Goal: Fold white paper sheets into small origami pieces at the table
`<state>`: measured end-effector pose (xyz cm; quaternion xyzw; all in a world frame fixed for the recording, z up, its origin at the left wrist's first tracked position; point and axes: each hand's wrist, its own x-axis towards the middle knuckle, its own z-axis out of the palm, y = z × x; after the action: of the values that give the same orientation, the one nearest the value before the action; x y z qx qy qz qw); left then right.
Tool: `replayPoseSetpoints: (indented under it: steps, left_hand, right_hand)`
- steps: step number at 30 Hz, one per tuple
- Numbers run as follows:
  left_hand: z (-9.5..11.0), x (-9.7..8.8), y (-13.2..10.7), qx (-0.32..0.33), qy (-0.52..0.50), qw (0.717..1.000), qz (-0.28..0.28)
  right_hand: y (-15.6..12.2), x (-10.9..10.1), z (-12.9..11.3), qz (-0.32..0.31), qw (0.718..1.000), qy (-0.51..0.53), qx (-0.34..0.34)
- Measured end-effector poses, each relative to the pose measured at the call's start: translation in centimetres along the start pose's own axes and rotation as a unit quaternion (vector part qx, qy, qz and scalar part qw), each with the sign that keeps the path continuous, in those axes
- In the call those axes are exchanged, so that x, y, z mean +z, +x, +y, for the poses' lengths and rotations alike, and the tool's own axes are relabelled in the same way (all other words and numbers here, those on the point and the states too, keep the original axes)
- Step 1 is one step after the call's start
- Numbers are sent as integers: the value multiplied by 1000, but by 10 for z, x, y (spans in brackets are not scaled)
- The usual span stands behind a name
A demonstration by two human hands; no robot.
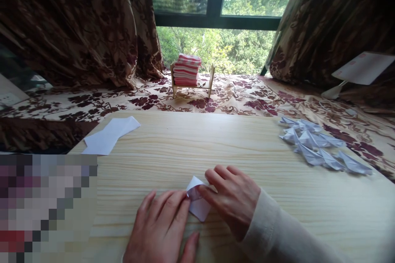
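Note:
A small piece of white paper [200,209], partly folded, lies on the table between my hands. My left hand [163,222] rests palm down at its left side, fingers stretched out and thumb apart, with the index fingertip touching the paper's left edge. From the right comes my right hand [233,197], its fingers bent and closed around the paper's upper right part. The fingertip at the fold is pressed against the paper. What lies beneath the right fingers is hidden.
Several folded white paper pieces [311,141] lie at the table's right. Flat paper sheets [106,135] sit at its far left corner. Behind the wooden table [197,139], a small wooden rack [210,82] holds stacked pink-striped cloths [187,70] on the patterned window seat.

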<state>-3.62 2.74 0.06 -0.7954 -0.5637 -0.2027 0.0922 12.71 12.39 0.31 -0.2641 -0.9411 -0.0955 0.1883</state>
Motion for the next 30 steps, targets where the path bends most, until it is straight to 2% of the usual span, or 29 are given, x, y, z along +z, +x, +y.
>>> replayPoseSetpoints:
  steps: [5, 7, 10, 14, 20, 23, 30]
  left_hand:
    - [5, 7, 3, -11, -27, 1000, 11]
    - [3, 9, 3, -11, -32, 999, 15]
    - [-4, 9, 3, 23, -17, 1000, 10]
    - [-14, 4, 3, 73, -8, 997, -4]
    - [-12, -5, 13, -19, -75, 996, 41]
    - [-6, -4, 22, -26, -87, 995, 30]
    - [2, 5, 27, -35, -139, 988, 63]
  right_hand:
    - [-3, -7, -8, 28, 999, 7, 19]
    - [-3, -9, -10, 18, 999, 11, 40]
    - [-2, -11, -10, 3, 998, 16, 61]
    - [1, -13, -8, -2, 1000, 4, 26]
    - [0, -14, -7, -12, 1000, -3, 20]
    - [-1, -14, -7, -1, 1000, -5, 21]
    - [-3, -14, -2, 15, 1000, -17, 6]
